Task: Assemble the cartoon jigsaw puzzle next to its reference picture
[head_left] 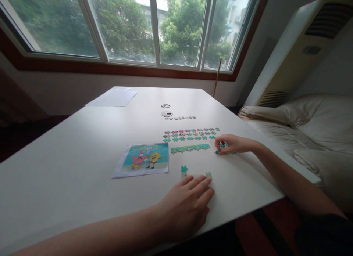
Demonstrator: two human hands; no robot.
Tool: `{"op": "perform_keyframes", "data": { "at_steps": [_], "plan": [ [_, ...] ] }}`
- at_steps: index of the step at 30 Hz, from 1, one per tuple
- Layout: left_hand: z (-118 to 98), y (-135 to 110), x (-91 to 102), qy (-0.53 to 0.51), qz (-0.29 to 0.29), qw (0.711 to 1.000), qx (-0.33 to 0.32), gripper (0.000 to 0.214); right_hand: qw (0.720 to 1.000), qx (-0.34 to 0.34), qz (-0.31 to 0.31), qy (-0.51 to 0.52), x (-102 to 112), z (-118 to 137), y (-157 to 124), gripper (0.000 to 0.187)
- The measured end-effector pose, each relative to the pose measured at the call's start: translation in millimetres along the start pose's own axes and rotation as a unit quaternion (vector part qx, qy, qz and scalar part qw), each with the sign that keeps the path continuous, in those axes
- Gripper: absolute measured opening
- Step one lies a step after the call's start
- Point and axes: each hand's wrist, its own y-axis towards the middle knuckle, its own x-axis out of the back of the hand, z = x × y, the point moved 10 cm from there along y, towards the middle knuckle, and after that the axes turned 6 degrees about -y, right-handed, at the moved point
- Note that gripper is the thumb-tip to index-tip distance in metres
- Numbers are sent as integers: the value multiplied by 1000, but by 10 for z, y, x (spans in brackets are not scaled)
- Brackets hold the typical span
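Left hand [187, 204] rests flat, released, below-right of reference picture [143, 159]; right hand [231, 144] pinches puzzle pieces [223, 144] farther right.

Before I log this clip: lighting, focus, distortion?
Head view: soft window daylight, no harsh glare on the white table; wide-angle bending of the window frame; loose puzzle pieces small and soft; left hand and right hand fairly clear, faint shadows beneath.

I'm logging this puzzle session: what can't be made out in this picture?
Head view, right hand: its fingers hide whether it grips the pieces beneath.
Head view, left hand: its palm hides the table under it.
Head view, loose piece rows: too small to read prints.
Head view, two round objects: too small to identify.
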Motion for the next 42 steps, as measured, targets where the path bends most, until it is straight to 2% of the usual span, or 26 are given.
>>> {"op": "perform_keyframes", "data": {
  "at_steps": [3, 5, 9, 12, 14, 17, 20, 36, 42],
  "plan": [
    [2, -2, 5, -9, -2, 1000, -2, 39, 1000, 15, -1, 18, -1, 56, -12, 23],
    [6, -5, 8, -12, -3, 1000, -1, 39, 998, 36, -25, 37, 38, 135, -21, 23],
    [12, -6, 7, -14, -3, 1000, 3, 38, 983, 83, -74, 145, 90, 373, -34, 24],
    [21, -7, 3, -13, -3, 1000, 6, 38, 964, 103, -56, 240, -13, 553, -19, 24],
    [21, -9, 0, -12, -3, 1000, 5, 39, 959, 99, -34, 263, -119, 624, -2, 24],
    [17, -11, 6, -12, -5, 1000, 4, 38, 967, 81, -15, 242, -248, 647, 21, 25],
    [16, -10, 15, -9, -7, 1000, 6, 37, 976, 91, -15, 198, -289, 666, 26, 25],
    [18, 0, 4, 1, -7, 1000, 10, 37, 985, 114, -54, 116, -247, 739, 29, 17],
    [26, 5, -2, 5, -7, 1000, 10, 36, 987, 127, -85, 53, -184, 792, 6, 12]
  ]
}}
